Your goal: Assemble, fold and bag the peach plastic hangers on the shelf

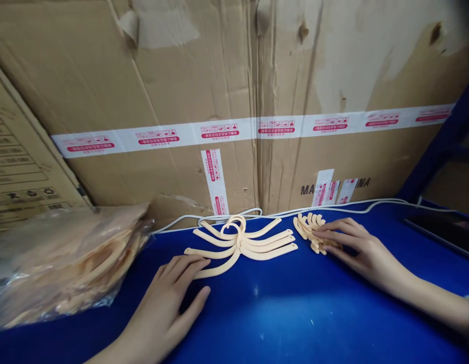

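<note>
Several cream clothes hangers (240,243) lie fanned on the blue tabletop, their arms spread to both sides and their hooks toward the cardboard. My left hand (169,290) rests by the nearest left arm of the hangers. Its fingertips overlap that arm, and its thumb stands apart with nothing between. To the right of the hangers is a small heap of curved cream pieces (309,226). My right hand (357,247) reaches onto this heap from the right, its fingers stretched out and apart over the pieces. Its fingertips cover part of the heap.
A clear plastic bag (78,258) of cream hangers lies at the left. Large cardboard boxes (173,177) with printed tape stand along the back. A white cable (355,205) runs along their foot. At the right edge is a dark flat device (442,235) beside a blue post (435,136).
</note>
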The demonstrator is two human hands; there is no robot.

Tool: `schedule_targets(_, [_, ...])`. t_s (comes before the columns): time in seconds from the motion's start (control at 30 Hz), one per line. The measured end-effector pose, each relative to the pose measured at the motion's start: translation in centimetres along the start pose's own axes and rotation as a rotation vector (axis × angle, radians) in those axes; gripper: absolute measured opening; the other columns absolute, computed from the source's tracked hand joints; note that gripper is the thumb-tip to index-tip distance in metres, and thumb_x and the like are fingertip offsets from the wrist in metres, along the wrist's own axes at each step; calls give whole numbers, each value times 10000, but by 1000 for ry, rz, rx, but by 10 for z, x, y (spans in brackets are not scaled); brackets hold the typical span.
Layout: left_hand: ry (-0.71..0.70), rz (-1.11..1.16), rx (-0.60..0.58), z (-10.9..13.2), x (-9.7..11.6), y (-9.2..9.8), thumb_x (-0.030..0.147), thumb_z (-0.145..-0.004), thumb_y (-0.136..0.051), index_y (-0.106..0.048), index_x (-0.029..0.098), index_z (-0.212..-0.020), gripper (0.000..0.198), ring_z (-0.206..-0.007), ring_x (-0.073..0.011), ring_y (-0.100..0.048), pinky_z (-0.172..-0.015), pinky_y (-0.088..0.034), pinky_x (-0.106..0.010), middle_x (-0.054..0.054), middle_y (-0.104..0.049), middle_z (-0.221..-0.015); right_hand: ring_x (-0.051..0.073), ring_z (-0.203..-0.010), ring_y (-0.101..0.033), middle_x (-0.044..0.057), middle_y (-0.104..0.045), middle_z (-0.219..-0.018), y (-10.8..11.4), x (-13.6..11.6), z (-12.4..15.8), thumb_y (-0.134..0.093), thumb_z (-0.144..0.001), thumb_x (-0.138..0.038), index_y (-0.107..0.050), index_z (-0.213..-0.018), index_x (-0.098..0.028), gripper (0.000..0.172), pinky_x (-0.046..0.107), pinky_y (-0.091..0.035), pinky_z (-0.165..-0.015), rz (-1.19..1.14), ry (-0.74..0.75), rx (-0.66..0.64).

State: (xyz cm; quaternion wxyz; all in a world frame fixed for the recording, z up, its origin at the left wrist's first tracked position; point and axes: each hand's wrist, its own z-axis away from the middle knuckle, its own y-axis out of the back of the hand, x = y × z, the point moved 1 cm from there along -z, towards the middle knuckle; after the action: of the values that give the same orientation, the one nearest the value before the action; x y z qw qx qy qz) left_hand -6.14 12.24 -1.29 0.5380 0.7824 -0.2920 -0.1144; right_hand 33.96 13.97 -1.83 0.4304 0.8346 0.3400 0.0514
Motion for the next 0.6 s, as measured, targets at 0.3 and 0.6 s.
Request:
schedule_targets(0.3, [47, 80, -20, 1, 1, 0, 395, -899, -479, -517, 296, -1228, 346, -1150, -281, -514, -950, -424, -490, -57, -581, -1236, 258, -983, -576, 69, -685, -1035, -2, 0, -2, -563, -888, -303, -685, -1045, -276, 201, 430, -491, -801, 16, 7, -1])
schedule_targets(0.6, [94, 141, -8, -2, 7, 4, 321, -884, -472, -582, 270, -1124, 268, -1101, -268, -533, -900, -434, -464, -44, -608, -1176, 254, -883, -577, 78, -718, -968, -5, -5, -7, -544, -897, -342, -693, -1041, -243, 230, 424, -497, -767, 56, 1, 47])
